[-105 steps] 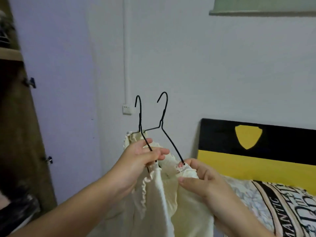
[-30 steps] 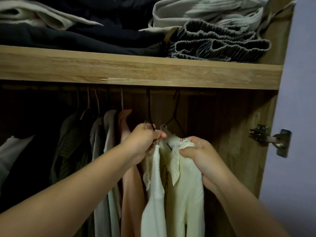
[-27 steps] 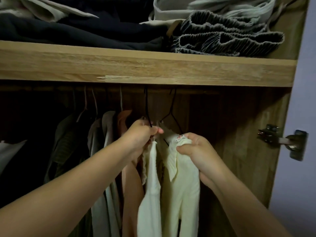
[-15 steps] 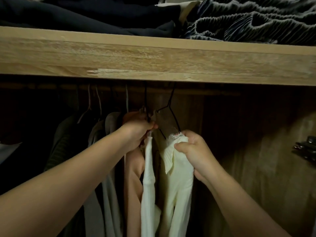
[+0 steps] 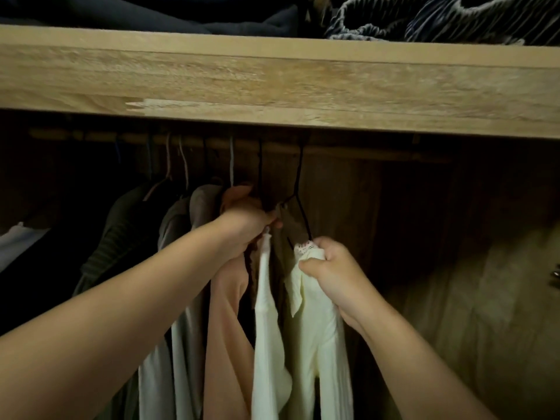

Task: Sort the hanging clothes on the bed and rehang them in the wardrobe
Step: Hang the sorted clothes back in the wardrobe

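Two cream garments (image 5: 315,322) hang on two black wire hangers (image 5: 298,189) inside the wardrobe. The hanger hooks reach up to the dark rail (image 5: 348,154) under the wooden shelf; whether they sit on it is hidden in shadow. My left hand (image 5: 245,224) grips the left hanger and the top of the left cream garment (image 5: 266,313). My right hand (image 5: 328,268) pinches the lace-edged shoulder of the right cream garment at the hanger's lower end.
A thick wooden shelf (image 5: 272,83) crosses the top, with folded dark and striped clothes (image 5: 424,19) on it. A pink garment (image 5: 227,322), grey ones (image 5: 185,344) and a dark green knit (image 5: 121,237) hang to the left. The wardrobe's wooden side wall (image 5: 469,298) stands at the right.
I turned from the bed to the wardrobe with both hangers in hand. Over the last second both hands lifted the garments up and deeper inside, towards the rail.
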The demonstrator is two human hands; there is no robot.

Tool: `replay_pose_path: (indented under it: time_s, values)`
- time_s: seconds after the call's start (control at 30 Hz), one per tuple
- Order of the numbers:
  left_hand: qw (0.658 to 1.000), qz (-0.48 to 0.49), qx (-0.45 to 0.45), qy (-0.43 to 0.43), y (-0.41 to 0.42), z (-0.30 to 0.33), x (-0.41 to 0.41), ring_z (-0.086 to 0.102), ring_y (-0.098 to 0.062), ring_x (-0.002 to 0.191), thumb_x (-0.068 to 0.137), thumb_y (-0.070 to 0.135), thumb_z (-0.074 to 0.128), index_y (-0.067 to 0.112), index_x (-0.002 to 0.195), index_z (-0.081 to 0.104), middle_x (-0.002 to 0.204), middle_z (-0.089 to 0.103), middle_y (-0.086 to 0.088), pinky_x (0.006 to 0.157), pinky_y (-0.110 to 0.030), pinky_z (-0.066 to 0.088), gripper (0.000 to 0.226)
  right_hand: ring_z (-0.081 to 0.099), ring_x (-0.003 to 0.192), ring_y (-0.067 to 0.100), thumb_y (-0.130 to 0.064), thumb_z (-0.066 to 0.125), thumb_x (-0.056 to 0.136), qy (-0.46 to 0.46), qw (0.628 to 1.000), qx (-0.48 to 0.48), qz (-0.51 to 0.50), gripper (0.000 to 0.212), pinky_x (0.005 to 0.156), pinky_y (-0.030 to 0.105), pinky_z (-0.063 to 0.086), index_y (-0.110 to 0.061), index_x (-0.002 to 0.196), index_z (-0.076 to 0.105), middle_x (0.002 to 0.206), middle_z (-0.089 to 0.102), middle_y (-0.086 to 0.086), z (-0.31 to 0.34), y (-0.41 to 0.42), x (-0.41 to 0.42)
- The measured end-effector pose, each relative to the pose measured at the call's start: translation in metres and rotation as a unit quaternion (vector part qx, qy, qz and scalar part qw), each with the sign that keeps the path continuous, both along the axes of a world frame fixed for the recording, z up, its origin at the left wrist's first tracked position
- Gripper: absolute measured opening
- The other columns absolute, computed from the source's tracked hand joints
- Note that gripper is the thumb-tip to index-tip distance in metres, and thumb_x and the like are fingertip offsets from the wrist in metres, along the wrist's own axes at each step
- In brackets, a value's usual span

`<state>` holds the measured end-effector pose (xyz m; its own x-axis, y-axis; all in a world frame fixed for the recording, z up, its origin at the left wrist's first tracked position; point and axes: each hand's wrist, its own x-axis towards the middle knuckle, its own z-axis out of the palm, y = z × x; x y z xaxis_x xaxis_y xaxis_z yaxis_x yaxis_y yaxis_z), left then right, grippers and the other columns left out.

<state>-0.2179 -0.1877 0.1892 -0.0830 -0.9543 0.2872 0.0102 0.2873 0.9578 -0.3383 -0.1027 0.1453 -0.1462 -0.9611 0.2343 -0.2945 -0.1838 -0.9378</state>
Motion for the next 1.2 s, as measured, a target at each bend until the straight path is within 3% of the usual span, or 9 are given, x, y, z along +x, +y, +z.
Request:
replay_pose_path:
  time_s: [0.07, 0.13, 0.23, 0.3, 0.4, 0.63, 0.77, 0.9, 1.2]
  values:
    - [0.993, 0.009, -0.034, -0.11, 0.012, 0.001, 0.002, 0.06, -0.016, 0.071, 0.09, -0.001, 0.053, 0.012, 0.101, 0.057, 0.088, 0.061, -0.012, 0.084, -0.034, 0.054, 0.017, 0.061, 0.096, 0.03, -0.007, 0.055, 0.087, 0.008, 1.0, 0.008, 0.0, 0.015, 0.08, 0.034, 0.046, -0.021, 0.092, 0.056, 0.11, 0.062, 0.02, -0.001, 0.003, -0.003]
    - [0.982, 0.006, -0.04, -0.183, 0.024, 0.001, 0.008, 0.058, -0.02, 0.091, 0.089, 0.006, 0.057, 0.009, 0.083, 0.062, 0.089, 0.058, -0.004, 0.101, -0.04, 0.043, 0.008, 0.059, 0.103, 0.023, -0.014, 0.056, 0.089, 0.014, 1.0, 0.012, 0.0, 0.022, 0.089, 0.035, 0.047, -0.027, 0.107, 0.052, 0.117, 0.059, 0.007, -0.003, 0.008, -0.005]
    - [0.98, -0.021, -0.031, -0.193, 0.047, 0.0, 0.016, 0.06, -0.025, 0.102, 0.089, 0.01, 0.06, 0.005, 0.111, 0.061, 0.111, 0.063, -0.012, 0.098, -0.038, 0.047, 0.024, 0.057, 0.106, 0.014, -0.02, 0.056, 0.091, 0.022, 1.0, -0.001, -0.003, 0.046, 0.088, 0.028, 0.048, -0.028, 0.134, 0.042, 0.123, 0.054, -0.003, -0.006, 0.019, -0.007]
    - [0.977, -0.01, -0.046, -0.208, 0.063, -0.004, 0.021, 0.06, -0.018, 0.099, 0.09, 0.013, 0.059, 0.004, 0.123, 0.056, 0.112, 0.062, -0.009, 0.087, -0.025, 0.05, 0.035, 0.057, 0.103, 0.012, -0.02, 0.055, 0.092, 0.027, 1.0, -0.011, -0.001, 0.048, 0.082, 0.026, 0.049, -0.028, 0.137, 0.039, 0.12, 0.055, -0.004, -0.008, 0.028, -0.007]
    - [0.971, 0.001, -0.067, -0.227, 0.086, -0.012, 0.035, 0.06, -0.007, 0.087, 0.091, 0.019, 0.057, 0.015, 0.116, 0.06, 0.1, 0.062, 0.003, 0.072, -0.011, 0.049, 0.026, 0.058, 0.105, 0.013, -0.021, 0.055, 0.093, 0.057, 0.998, -0.007, -0.006, 0.056, 0.087, 0.033, 0.052, -0.03, 0.143, 0.03, 0.127, 0.051, -0.003, -0.014, 0.042, -0.004]
    - [0.957, -0.044, -0.047, -0.282, 0.118, -0.042, 0.067, 0.056, -0.006, 0.077, 0.091, 0.021, 0.055, 0.023, 0.107, 0.061, 0.09, 0.059, 0.006, 0.067, -0.017, 0.045, 0.017, 0.045, 0.114, 0.009, -0.027, 0.052, 0.094, 0.195, 0.979, 0.047, -0.027, 0.056, 0.093, 0.028, 0.042, -0.028, 0.145, 0.028, 0.14, 0.041, -0.003, -0.037, 0.082, 0.013]
    - [0.935, -0.072, -0.07, -0.34, 0.13, -0.062, 0.089, 0.055, -0.007, 0.091, 0.092, 0.024, 0.054, 0.023, 0.111, 0.06, 0.104, 0.057, 0.007, 0.076, -0.02, 0.044, 0.02, 0.041, 0.129, 0.016, -0.028, 0.052, 0.094, 0.265, 0.958, 0.085, -0.074, 0.051, 0.106, 0.033, 0.039, -0.026, 0.142, 0.034, 0.144, 0.039, -0.003, -0.057, 0.108, 0.032]
    - [0.899, -0.083, -0.112, -0.416, 0.147, -0.086, 0.112, 0.054, -0.005, 0.096, 0.093, 0.029, 0.052, 0.022, 0.118, 0.055, 0.118, 0.055, 0.005, 0.074, -0.015, 0.041, 0.026, 0.042, 0.127, 0.016, -0.026, 0.049, 0.095, 0.303, 0.943, 0.115, -0.079, 0.047, 0.106, 0.033, 0.039, -0.024, 0.141, 0.038, 0.141, 0.041, -0.002, -0.08, 0.145, 0.059]
    - [0.814, -0.106, -0.151, -0.551, 0.199, -0.144, 0.152, 0.046, -0.015, 0.122, 0.095, 0.033, 0.049, 0.022, 0.14, 0.036, 0.139, 0.041, 0.0, 0.101, -0.03, 0.041, 0.049, 0.045, 0.116, 0.02, -0.027, 0.044, 0.097, 0.434, 0.873, 0.211, -0.066, 0.036, 0.098, 0.033, 0.043, -0.017, 0.132, 0.044, 0.127, 0.048, 0.005, -0.127, 0.22, 0.112]
